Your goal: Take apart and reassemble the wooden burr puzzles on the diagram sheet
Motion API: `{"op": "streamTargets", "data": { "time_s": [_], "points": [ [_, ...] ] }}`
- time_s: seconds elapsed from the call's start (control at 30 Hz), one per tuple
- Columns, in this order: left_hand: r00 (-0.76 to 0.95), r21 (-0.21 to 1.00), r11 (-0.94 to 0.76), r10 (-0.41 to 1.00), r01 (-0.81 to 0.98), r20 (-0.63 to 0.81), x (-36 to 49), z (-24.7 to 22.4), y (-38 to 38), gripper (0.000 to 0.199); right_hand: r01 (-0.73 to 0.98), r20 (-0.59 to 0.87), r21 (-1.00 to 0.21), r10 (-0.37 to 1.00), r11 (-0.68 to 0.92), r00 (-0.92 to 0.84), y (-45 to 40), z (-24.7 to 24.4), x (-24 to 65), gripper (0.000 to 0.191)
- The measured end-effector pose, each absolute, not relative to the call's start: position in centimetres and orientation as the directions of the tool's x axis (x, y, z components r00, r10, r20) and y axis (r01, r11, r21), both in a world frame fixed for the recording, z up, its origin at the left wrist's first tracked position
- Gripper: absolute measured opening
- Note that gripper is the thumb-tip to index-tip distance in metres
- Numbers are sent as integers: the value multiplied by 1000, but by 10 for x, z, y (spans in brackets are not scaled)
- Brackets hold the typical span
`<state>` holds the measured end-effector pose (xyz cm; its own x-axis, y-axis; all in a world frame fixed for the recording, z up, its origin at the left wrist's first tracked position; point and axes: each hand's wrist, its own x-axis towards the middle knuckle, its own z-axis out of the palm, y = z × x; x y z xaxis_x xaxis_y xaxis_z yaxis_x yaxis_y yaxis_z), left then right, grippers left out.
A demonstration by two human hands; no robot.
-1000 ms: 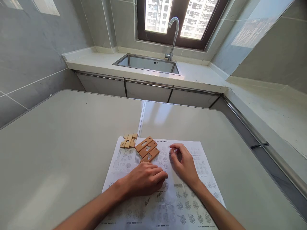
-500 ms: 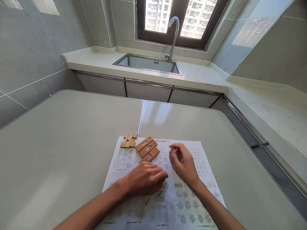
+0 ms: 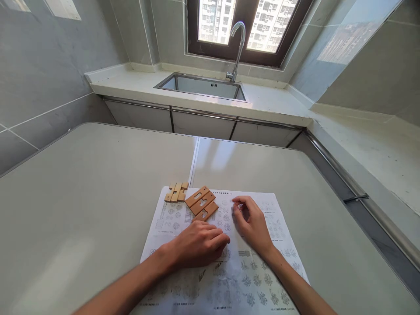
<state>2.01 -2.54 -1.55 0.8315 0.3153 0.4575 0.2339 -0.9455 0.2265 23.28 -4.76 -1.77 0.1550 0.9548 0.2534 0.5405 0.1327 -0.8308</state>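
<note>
My left hand (image 3: 205, 243) rests on a printed paper sheet (image 3: 183, 280), its fingers curled under and its palm hidden. I see nothing in it. Just beyond its knuckles lie three reddish-brown wooden puzzle pieces (image 3: 202, 202), flat slats with cut-out slots, side by side and slanted; numbers are marked on some. My right hand (image 3: 252, 223) sits on the sheet to the right of them, with fingers loosely bent and a gap between thumb and fingers, holding nothing visible. Paler notched wooden pieces (image 3: 176, 192) lie together at the sheet's far left corner.
The sheet lies on a large light table (image 3: 82, 197) with a seam (image 3: 194, 159) running away from me. Beyond stand a counter with a sink (image 3: 203, 87), a faucet (image 3: 239, 48) and a window (image 3: 246, 28). Another counter (image 3: 377, 148) runs along the right.
</note>
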Motion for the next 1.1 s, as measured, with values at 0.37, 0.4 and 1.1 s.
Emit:
{"op": "streamTargets", "data": {
  "time_s": [0.37, 0.4, 1.1],
  "points": [
    [826, 220, -947, 313, 234, 469, 21, -14, -26, 16, 550, 253, -826, 955, 128, 157, -47, -19, 234, 14],
    [827, 218, -947, 312, 234, 467, 20, -15, -26, 16, 550, 252, -825, 955, 127, 158, -47, -19, 234, 15],
    [832, 234, -942, 325, 241, 450, 20, -16, -26, 16, 548, 263, -824, 953, 142, 149, -48, -19, 233, 15]
  ]
}}
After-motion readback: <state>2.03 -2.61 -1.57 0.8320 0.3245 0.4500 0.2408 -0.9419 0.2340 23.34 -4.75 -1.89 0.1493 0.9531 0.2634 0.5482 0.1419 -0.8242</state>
